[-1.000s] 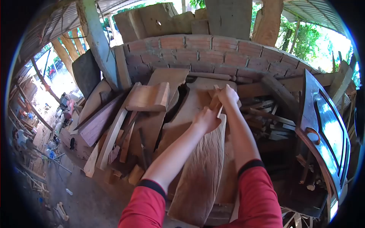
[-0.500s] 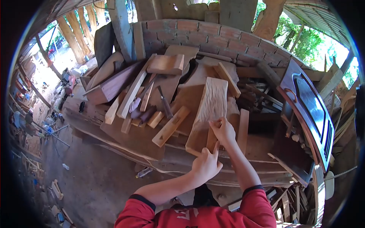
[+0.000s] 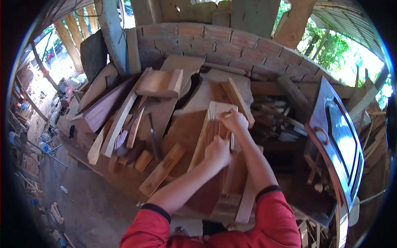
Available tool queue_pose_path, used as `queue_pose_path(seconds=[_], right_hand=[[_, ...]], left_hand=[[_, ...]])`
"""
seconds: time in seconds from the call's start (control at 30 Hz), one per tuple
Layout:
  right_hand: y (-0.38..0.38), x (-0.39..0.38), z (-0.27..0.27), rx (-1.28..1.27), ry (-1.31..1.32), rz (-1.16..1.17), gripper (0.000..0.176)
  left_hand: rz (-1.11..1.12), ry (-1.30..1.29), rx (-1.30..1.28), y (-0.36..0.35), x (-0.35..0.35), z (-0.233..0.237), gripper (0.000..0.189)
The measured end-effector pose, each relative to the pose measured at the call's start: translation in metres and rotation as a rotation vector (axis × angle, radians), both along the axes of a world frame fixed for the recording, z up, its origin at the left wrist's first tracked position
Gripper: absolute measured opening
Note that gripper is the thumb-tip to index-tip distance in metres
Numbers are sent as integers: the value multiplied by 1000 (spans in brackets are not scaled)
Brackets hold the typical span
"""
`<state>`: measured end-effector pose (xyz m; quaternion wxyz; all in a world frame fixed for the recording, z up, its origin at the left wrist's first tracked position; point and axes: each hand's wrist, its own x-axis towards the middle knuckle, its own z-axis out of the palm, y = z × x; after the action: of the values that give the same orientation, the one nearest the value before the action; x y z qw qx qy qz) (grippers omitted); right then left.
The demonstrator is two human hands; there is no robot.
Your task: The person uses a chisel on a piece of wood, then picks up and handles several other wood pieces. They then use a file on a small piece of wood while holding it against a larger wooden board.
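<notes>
A long pale wooden board [image 3: 216, 108] lies slanted on the workbench, its far end and one long side facing me. At its far end, my right hand [image 3: 234, 122] is closed on the board, fingertips bent over its top. My left hand [image 3: 218, 152] is curled nearer to me, against the middle of the board. Its fingers are blurred and partly hidden, so what they close on cannot be made out. To the left lie a rectangular wood block with a slot [image 3: 163, 169] and a chisel-like tool [image 3: 154, 138].
Several wood strips and a curved wooden block [image 3: 159, 82] lie at the left of the bench. A brick wall [image 3: 206, 39] runs behind. A dark glossy door panel [image 3: 341, 128] leans at the right, near a heap of wood offcuts [image 3: 285, 124].
The board has turned, and its rippled carved face no longer shows. My right hand has moved up to its far end. My left hand has moved forward, its pointing finger now curled. The view has shifted.
</notes>
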<state>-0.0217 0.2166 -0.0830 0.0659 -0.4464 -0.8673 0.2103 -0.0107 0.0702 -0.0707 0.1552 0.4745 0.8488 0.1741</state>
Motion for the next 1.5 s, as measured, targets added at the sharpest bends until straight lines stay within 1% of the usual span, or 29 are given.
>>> queue_pose_path(seconds=[0.03, 0.07, 0.1, 0.13, 0.17, 0.2, 0.23, 0.3, 0.33, 0.37, 0.4, 0.47, 0.57, 0.63, 0.7, 0.77, 0.8, 0.87, 0.9, 0.93, 1.03, 1.07, 1.17, 1.23, 1.3, 1.33, 1.37, 1.43, 1.5], right_hand=[[33, -19, -3, -19, 44, -17, 68], [66, -40, -2, -58, 52, -21, 69], [91, -55, 0, -97, 53, -26, 70], [102, -61, 5, -87, 71, -29, 70], [109, -70, 11, -13, 49, -36, 69], [112, -77, 16, 55, 23, -38, 67], [110, -79, 19, 50, 33, -33, 67], [100, -67, 22, 47, 121, -128, 63], [88, -55, 26, 53, 124, -133, 63], [69, -40, 27, 61, 147, -112, 61], [48, -24, 27, 65, 164, -89, 59], [0, 10, 27, 74, 155, -64, 58], [-74, 59, 18, 82, 117, -69, 56], [-125, 90, 15, 30, 52, -1, 58], [-166, 114, 19, 28, 1, 14, 59], [-196, 126, 27, 58, -44, 54, 57], [-207, 130, 28, 64, -2, 40, 55], [-210, 133, 23, 70, 5, 14, 55], [-205, 131, 21, 72, 9, 5, 55], [-199, 128, 19, 82, 40, -3, 55], [-153, 103, 19, 31, 14, -40, 55], [-131, 92, 20, 1, 39, -36, 52], [-37, 37, 0, 80, 87, -84, 48], [41, -13, -12, 48, 55, -140, 46], [94, -46, -3, 8, 68, -143, 46], [111, -57, 0, 20, 82, -149, 46], [122, -67, 1, 63, 115, -177, 46], [113, -74, 18, 92, 139, -187, 46], [97, -60, 37, 156, 144, -125, 46]], left_hand=[[-20, 38, 28, 34, -27, -13, 73], [-32, 83, 51, 67, -49, -14, 67], [-37, 103, 63, 91, -61, -20, 67], [-16, 109, 146, 111, -70, -25, 64], [6, 118, 230, 128, -78, -28, 62], [-42, 119, 274, 131, -82, -22, 63], [-38, 129, 269, 125, -84, -19, 63], [-81, 129, 284, 98, -72, -6, 67], [-78, 168, 235, 82, -60, 3, 70], [-80, 173, 241, 69, -49, 1, 70], [-78, 194, 179, 52, -35, -5, 70], [-74, 196, 100, 4, -1, -9, 69], [-99, 186, 154, -76, 55, 6, 69], [-42, 84, 102, -125, 90, 11, 71], [-51, 53, 80, -165, 116, 14, 75], [-1, 42, 68, -192, 133, 19, 79], [-19, 52, 39, -201, 137, 21, 83], [-37, 54, 30, -206, 138, 23, 82], [-39, 52, 17, -203, 134, 23, 81], [-66, 55, 25, -197, 128, 21, 73], [-118, 69, 14, -153, 94, 18, 70], [-111, 80, 41, -131, 82, 18, 62], [-139, 72, 64, -38, 22, 3, 65], [-163, 172, 107, 38, -27, -21, 60], [-122, 155, 113, 103, -65, -25, 60], [-128, 168, 126, 121, -74, -24, 60], [-89, 166, 171, 135, -79, -23, 57], [-32, 155, 202, 132, -80, -13, 54], [-72, 193, 231, 110, -71, 2, 63]])
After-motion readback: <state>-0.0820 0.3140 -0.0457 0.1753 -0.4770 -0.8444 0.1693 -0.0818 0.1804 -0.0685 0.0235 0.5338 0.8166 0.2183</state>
